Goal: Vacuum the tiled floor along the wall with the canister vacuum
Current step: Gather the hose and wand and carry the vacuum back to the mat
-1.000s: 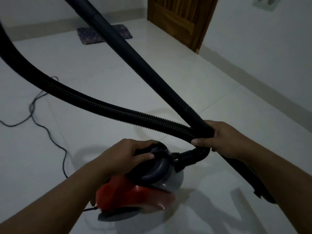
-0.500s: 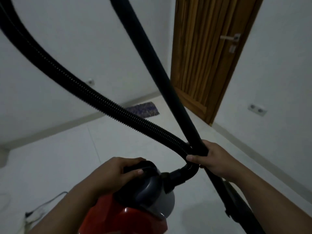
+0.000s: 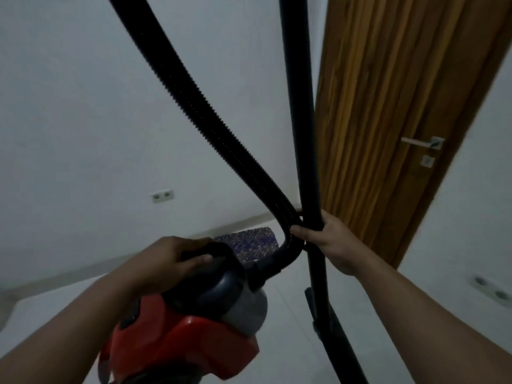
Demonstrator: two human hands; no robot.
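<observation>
Canister vacuum (image 3: pixel 177 336) base cut off; left hand (image 3: pixel 166 261) grips handle, right hand (image 3: pixel 329 239) grips wand (image 3: pixel 302 134); nozzle unseen.

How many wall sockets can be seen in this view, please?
2. One wall socket is low on the far wall, left of the ribbed hose. The other wall socket is low on the right-hand wall, right of the wooden door. More may lie outside the frame.

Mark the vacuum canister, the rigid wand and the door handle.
vacuum canister (image 3: pixel 180 342), head view, red body.
rigid wand (image 3: pixel 300 120), head view, mid-tube above the right hand.
door handle (image 3: pixel 415 142), head view, metal lever.
</observation>
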